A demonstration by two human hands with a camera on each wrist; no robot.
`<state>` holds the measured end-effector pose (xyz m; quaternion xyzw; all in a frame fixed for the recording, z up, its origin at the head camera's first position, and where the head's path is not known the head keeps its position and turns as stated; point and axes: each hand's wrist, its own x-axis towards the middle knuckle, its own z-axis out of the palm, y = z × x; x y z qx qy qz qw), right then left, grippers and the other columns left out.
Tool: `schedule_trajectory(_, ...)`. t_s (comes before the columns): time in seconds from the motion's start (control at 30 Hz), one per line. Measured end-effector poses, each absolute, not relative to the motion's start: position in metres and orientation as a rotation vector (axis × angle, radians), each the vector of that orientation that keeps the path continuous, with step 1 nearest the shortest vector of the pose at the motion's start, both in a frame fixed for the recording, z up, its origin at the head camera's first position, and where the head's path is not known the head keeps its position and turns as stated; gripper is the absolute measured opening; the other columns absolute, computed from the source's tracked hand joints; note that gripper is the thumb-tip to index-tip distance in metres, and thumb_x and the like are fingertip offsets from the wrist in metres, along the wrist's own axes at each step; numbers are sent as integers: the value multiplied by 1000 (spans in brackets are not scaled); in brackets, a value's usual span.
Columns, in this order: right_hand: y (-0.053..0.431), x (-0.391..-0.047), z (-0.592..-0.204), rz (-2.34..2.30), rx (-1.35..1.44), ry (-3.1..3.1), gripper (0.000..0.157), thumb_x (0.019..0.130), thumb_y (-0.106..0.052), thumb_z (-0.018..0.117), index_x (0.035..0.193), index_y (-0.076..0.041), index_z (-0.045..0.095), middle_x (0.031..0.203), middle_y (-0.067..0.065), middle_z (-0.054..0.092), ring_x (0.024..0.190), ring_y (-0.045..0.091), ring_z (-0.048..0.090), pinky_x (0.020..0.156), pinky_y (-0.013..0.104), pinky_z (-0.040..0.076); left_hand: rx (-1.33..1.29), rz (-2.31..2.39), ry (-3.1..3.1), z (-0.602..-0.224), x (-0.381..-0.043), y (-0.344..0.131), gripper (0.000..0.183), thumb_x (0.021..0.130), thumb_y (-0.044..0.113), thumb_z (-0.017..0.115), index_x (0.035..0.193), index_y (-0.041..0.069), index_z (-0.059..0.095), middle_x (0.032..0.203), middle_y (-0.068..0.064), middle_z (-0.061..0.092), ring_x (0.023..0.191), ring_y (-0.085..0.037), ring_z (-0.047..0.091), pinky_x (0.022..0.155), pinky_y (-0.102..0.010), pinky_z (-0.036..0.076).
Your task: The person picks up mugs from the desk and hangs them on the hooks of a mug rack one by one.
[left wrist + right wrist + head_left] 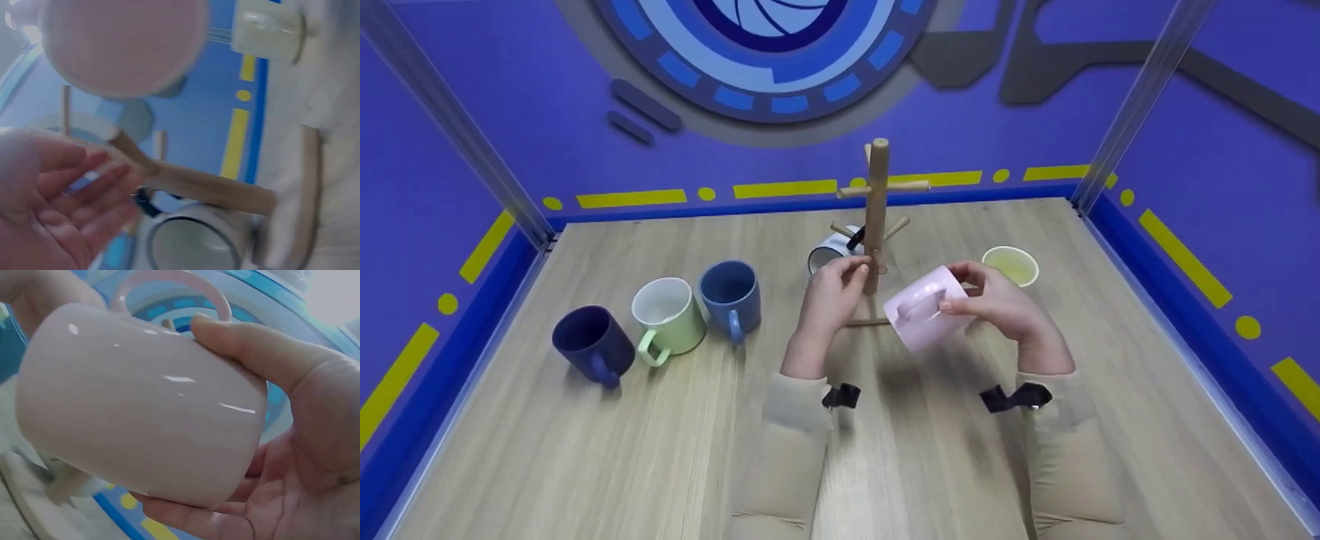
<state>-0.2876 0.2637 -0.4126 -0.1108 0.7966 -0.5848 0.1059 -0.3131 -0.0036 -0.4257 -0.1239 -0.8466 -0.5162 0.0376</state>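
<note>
My right hand [1001,304] holds a pink mug [916,324] above the table, its thumb beside the handle and its fingers around the base end. The mug is tilted, with its mouth towards the left hand. My left hand [829,294] is at the post of a wooden mug tree [877,202]. In the left wrist view its loosely bent fingers [95,185] overlap the tree and hold nothing. A white mug [230,230] with a dark rim and black handle is low on the tree, partly hidden behind the left hand in the head view.
On the left of the table [660,450] stand a dark navy mug [585,337], a light green mug [675,319] and a blue mug [731,296]. A pale yellow cup [1011,262] stands behind the right hand. Blue-purple walls [510,90] enclose the back and sides.
</note>
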Motion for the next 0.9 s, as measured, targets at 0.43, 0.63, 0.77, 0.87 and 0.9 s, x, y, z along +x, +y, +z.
schedule_trajectory(0.43,223,-306,-441,-1996,-41,1898,61,99,-25,58,143,11,37,107,3,64,93,13,69,82,34,64,-701,-1586,-2972,-412,-303,-23,84,84,34,87,151,5,47,146,-14,58,129,-28,57,112,-45,50)
schedule_trajectory(0.63,213,-311,-452,-2025,58,1879,61,101,-32,55,142,10,38,103,4,65,88,14,70,80,33,64,-518,-1624,-2990,-424,-314,-21,82,81,34,89,148,4,52,140,-14,62,121,-28,59,108,-44,52)
schedule_trajectory(0.77,211,-315,-460,-2035,96,1867,69,104,-36,53,147,14,33,103,4,65,89,13,71,88,36,63,-456,-1733,-2931,-437,-325,-21,74,82,32,87,142,0,57,130,-16,68,112,-24,62,99,-39,55)
schedule_trajectory(0.87,211,-319,-467,-2046,95,1848,73,104,-33,55,150,16,26,107,5,66,91,14,72,98,41,60,-380,-1822,-2879,-449,-331,-21,67,83,30,87,136,-2,61,122,-16,70,105,-21,62,91,-33,55)
schedule_trajectory(0.9,211,-320,-469,-2048,90,1847,74,104,-31,56,151,16,25,108,6,66,91,14,72,101,43,58,-351,-1857,-2856,-453,-333,-20,65,83,29,86,135,-2,62,121,-16,71,103,-20,62,89,-32,55)
